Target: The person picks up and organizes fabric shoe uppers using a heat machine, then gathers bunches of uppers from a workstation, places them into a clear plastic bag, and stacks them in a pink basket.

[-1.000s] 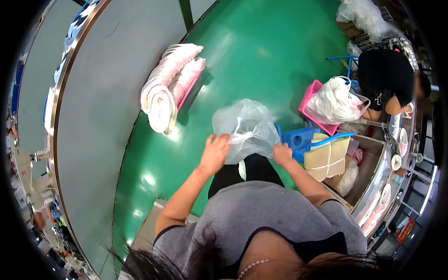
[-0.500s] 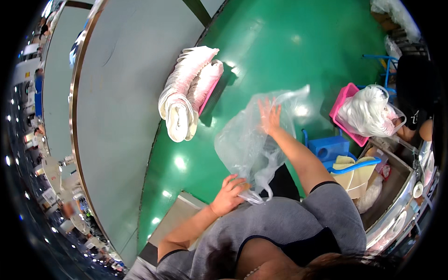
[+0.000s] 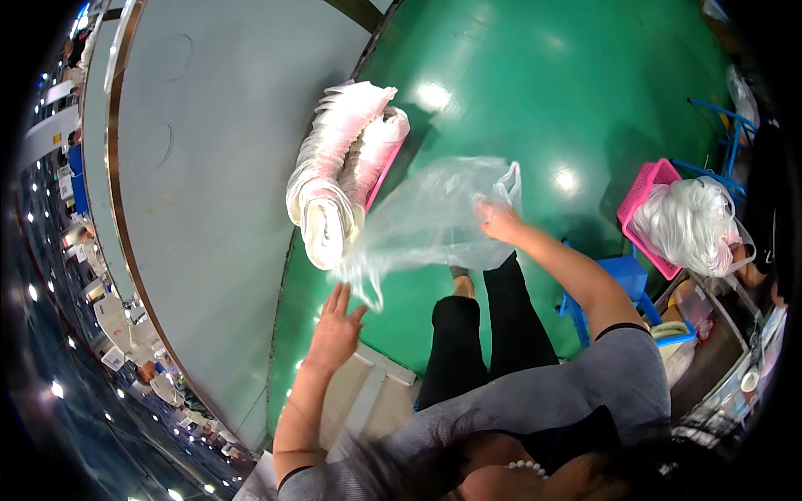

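Observation:
A clear plastic bag (image 3: pixel 426 217) with loop handles is stretched out in the air in front of me, above the green floor. At its right end, my right hand (image 3: pixel 499 222) is closed on the film. My left hand (image 3: pixel 334 330) is at the lower left end of the bag, fingers stretched out and thumb apart, the fingertips at the film's edge. Just beyond that end stand two long stacks of nested soft white and pink pieces (image 3: pixel 347 167); the bag partly overlaps their near end. A pink basket (image 3: pixel 386 177) shows along their right side.
On the right, a pink basket (image 3: pixel 632 200) holds a filled clear bag (image 3: pixel 687 221), with a person in dark clothing beside it. Blue stools (image 3: pixel 614 280) stand nearer me, by an open bin (image 3: pixel 710 334). A grey panel (image 3: pixel 209 184) borders the left.
The bag has swung leftward and spread out toward the stacks. My left hand has moved left and away from my body, its fingers straightening; my right hand has closed on the film.

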{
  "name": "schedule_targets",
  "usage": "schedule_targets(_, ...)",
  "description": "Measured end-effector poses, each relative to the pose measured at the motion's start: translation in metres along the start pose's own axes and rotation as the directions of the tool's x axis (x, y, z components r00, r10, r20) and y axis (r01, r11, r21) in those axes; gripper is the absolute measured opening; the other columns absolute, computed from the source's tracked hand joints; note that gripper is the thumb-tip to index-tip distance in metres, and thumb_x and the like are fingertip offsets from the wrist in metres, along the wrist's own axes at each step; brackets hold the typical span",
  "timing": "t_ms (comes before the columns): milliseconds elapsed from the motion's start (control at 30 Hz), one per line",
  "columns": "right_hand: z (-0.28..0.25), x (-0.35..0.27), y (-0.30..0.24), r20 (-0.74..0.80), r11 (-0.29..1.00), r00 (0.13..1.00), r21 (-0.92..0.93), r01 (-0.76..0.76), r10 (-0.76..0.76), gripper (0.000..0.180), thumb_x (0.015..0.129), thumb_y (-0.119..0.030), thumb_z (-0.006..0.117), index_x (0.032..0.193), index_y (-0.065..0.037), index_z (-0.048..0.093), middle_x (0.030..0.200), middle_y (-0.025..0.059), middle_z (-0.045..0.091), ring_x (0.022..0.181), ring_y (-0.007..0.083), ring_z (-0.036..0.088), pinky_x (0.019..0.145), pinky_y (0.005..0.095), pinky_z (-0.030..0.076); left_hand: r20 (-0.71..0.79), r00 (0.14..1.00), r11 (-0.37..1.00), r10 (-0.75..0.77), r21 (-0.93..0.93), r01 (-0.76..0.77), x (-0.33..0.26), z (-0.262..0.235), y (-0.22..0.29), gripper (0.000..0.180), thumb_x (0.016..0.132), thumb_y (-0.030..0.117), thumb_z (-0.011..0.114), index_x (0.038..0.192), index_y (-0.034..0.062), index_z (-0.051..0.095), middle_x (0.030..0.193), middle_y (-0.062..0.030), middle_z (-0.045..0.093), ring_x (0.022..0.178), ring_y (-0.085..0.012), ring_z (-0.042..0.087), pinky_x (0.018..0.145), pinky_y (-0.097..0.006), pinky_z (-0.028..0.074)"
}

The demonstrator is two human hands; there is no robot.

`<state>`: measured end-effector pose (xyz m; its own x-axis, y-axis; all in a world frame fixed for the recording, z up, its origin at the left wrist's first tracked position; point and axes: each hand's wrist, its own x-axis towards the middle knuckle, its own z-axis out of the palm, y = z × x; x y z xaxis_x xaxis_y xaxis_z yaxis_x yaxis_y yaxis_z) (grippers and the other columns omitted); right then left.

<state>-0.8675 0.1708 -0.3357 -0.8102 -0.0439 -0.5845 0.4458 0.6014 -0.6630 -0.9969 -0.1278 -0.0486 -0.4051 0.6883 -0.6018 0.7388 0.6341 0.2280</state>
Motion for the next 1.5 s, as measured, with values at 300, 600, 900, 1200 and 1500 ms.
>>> schedule_targets(300, -0.011, 0.014, -0.032, -0.252, 0.981, 0.968, 0.183, 0.066, -0.018, 0.048, 0.084, -0.021, 0.061, 0.127, -0.003, 0.048, 0.12, 0.0195, 0.054, 0.108, 0.0339, 0.054, 0.09, 0.0437, 0.045, 0.195, 0.978, 0.98, 0.076, 0.165, -0.109, 0.259, 0.086, 0.013, 0.033, 0.087, 0.019, 0.05, 0.117, 0.0071, 0.056, 0.108, -0.0216, 0.056, 0.1, -0.0346, 0.057, 0.089, -0.044, 0.044)
schedule_targets(600, -0.032, -0.008, 0.076, -0.263, 0.045, 0.669, 0.945, 0.324, 0.695, 0.045, 0.082, -0.021, 0.066, 0.123, -0.011, 0.049, 0.084, -0.0025, 0.051, 0.071, 0.0093, 0.049, 0.078, 0.0297, 0.045, 0.171, 0.967, 0.841, 0.187, -0.536, -0.067, 0.302, 0.251, 0.05, 0.037, 0.088, 0.019, 0.045, 0.121, 0.0022, 0.052, 0.124, -0.0269, 0.049, 0.115, -0.0446, 0.045, 0.101, -0.044, 0.036)
schedule_targets(900, -0.048, -0.044, 0.101, 0.403, 0.6, 0.906, 0.696, -0.395, 0.128, 0.038, 0.081, -0.011, 0.067, 0.118, -0.004, 0.061, 0.101, 0.0033, 0.064, 0.09, 0.0104, 0.058, 0.078, 0.0257, 0.048, -0.237, 0.925, 0.755, 0.297, 0.651, -0.075, 0.491, 0.256, -0.055, 0.065, 0.086, 0.03, 0.052, 0.141, 0.0075, 0.029, 0.141, -0.0138, 0.038, 0.137, -0.026, 0.023, 0.108, -0.061, 0.016)
schedule_targets(1200, -0.054, -0.094, 0.239, -0.249, 0.704, 0.658, 0.257, -0.662, 0.711, 0.041, 0.074, 0.005, 0.061, 0.114, -0.005, 0.06, 0.103, 0.0114, 0.06, 0.097, 0.0218, 0.059, 0.087, 0.0338, 0.047, 0.677, 0.701, -0.066, 0.223, 0.728, -0.682, 0.531, 0.322, -0.028, 0.067, 0.087, 0.031, 0.052, 0.146, 0.0153, 0.024, 0.151, -0.0065, 0.024, 0.142, -0.0304, 0.007, 0.11, -0.06, 0.009)
schedule_targets(1500, -0.033, 0.115, 0.103, -0.312, 0.972, 0.921, -0.041, 0.233, -0.234, 0.036, 0.082, -0.014, 0.057, 0.118, -0.007, 0.058, 0.132, 0.0165, 0.046, 0.126, 0.03, 0.043, 0.102, 0.0402, 0.037, 0.554, 0.71, 0.29, 0.436, 0.66, -0.693, 0.549, 0.298, -0.006, 0.071, 0.083, 0.027, 0.059, 0.145, 0.0179, 0.027, 0.152, -0.0072, 0.02, 0.142, -0.0315, 0.006, 0.111, -0.058, 0.009)
